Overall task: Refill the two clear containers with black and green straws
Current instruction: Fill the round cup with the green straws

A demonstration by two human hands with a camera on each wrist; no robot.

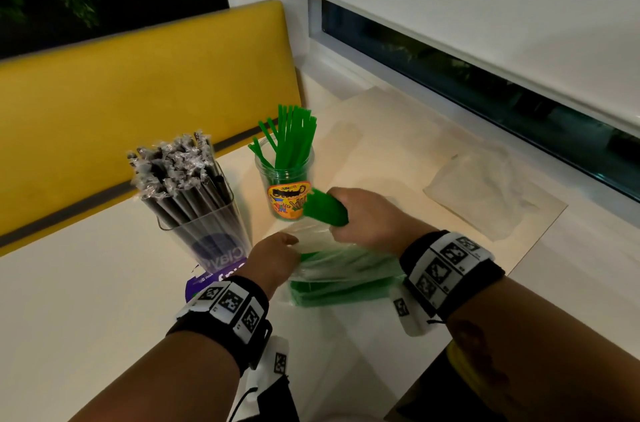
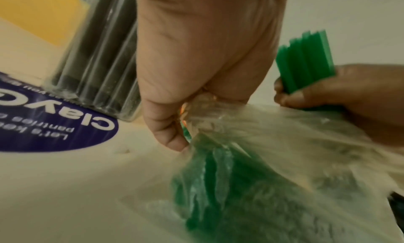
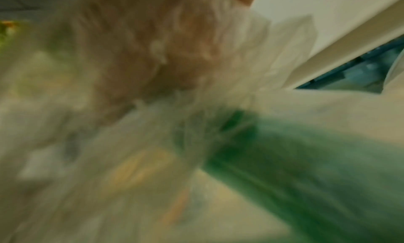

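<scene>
A clear plastic bag of green straws lies on the table in front of me. My left hand pinches the bag's mouth. My right hand grips a bundle of green straws whose ends stick out of the bag. Behind them stands a clear jar with an orange label, holding several green straws. At its left a taller clear container is packed with wrapped black straws. The right wrist view is blurred, showing only bag film and green.
An empty crumpled plastic bag lies at the right on a light board. A purple-labelled lid or card lies under the black-straw container. A yellow bench back runs behind the table; a window sill is at right.
</scene>
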